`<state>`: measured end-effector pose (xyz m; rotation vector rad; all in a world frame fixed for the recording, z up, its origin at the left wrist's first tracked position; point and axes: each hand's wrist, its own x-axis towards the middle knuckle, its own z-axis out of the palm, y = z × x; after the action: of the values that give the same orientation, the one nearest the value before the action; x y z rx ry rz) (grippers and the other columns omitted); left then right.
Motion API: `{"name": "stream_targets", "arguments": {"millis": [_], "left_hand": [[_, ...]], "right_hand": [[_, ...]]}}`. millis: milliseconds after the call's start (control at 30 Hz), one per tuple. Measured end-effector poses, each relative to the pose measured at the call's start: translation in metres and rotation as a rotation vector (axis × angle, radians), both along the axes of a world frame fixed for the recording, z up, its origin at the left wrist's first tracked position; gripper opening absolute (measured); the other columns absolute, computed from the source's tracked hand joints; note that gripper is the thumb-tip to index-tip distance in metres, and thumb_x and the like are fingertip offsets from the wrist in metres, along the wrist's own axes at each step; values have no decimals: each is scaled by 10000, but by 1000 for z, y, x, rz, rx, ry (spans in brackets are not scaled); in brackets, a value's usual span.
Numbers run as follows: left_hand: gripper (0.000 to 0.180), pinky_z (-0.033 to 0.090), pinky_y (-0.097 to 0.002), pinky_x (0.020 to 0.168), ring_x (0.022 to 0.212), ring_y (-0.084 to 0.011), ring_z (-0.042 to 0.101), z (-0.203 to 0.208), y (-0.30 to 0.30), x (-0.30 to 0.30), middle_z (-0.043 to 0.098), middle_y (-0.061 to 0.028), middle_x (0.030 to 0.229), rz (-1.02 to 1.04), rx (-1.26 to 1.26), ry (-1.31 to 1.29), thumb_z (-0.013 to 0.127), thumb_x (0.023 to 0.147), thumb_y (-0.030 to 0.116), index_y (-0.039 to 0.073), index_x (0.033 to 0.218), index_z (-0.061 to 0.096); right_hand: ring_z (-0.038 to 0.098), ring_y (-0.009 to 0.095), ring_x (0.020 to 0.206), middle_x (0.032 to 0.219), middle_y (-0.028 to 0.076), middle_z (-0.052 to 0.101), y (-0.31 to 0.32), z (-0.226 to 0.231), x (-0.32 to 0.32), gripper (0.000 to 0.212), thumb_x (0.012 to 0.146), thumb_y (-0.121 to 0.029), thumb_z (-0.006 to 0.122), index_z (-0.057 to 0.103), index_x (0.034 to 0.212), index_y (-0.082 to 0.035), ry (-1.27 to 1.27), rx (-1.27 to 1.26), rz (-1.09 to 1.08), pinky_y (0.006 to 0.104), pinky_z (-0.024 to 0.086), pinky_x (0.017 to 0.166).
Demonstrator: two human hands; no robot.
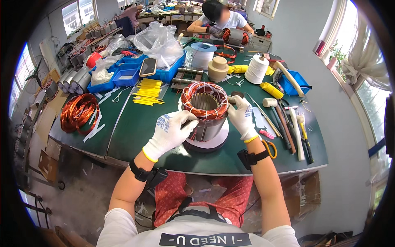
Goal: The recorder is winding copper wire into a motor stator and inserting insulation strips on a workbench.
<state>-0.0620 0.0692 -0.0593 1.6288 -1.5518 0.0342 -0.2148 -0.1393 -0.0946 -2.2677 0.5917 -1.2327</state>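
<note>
A motor stator [207, 128] stands upright on a round white-topped base [224, 133] in front of me. Its copper winding [190, 94] forms a thick ring on top, bound with white lacing. My left hand [169, 129], in a white glove with a yellow cuff, is closed at the stator's near left side, thumb and fingers pinched just below the winding. At the right rim, my right hand [242, 117], gloved alike with dark fingertips, is pinched beside the winding. What either pinch holds, perhaps thin cord, is too small to make out.
Left lie copper wire coils [80, 113] and yellow strips [148, 91]. Blue bins [170, 70], a phone [148, 67] and thread spools [258, 69] stand behind. Mallets [270, 103], hammers and orange-handled scissors [269, 149] lie right. Across the table a co-worker [238, 18] handles another stator [235, 37].
</note>
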Motion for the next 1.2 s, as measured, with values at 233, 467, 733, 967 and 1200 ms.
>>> {"name": "stream_targets", "arguments": {"millis": [233,467,733,967,1200], "left_hand": [[106,515,-338,668,752,-258,665,-7,-5,16,684,-96,814,-37,-47,-24,705,858,158,58,894,702],[75,513,-350,647,724,-271,662,-14,-11,25,682,-100,797,-47,-96,-70,718,837,121,56,872,705],[76,524,-384,654,743,-302,670,-18,-6,19,693,-107,810,24,-132,-103,703,839,152,76,841,700],[79,513,-379,663,747,-311,663,-13,-15,39,679,-106,821,-87,-109,-237,693,866,127,53,881,672],[67,517,-364,682,759,-293,666,-15,-15,46,684,-93,857,-113,-150,-304,694,867,106,65,902,656]], "right_hand": [[680,312,838,870,168,699,-7,-1,4,108,832,-50,644,699,913,-5,-17,82,22,352,517,773],[675,296,851,884,158,698,-10,-2,4,93,835,-44,654,693,909,-3,-13,119,48,347,513,777],[670,300,857,890,158,693,-2,-1,2,124,819,-52,653,695,924,-3,28,140,26,352,515,784],[676,286,800,865,177,685,-17,5,3,135,823,-86,644,689,913,4,26,110,64,353,525,737],[685,247,789,869,165,698,-16,0,5,141,842,-62,621,681,939,20,27,172,46,325,535,731]]}}
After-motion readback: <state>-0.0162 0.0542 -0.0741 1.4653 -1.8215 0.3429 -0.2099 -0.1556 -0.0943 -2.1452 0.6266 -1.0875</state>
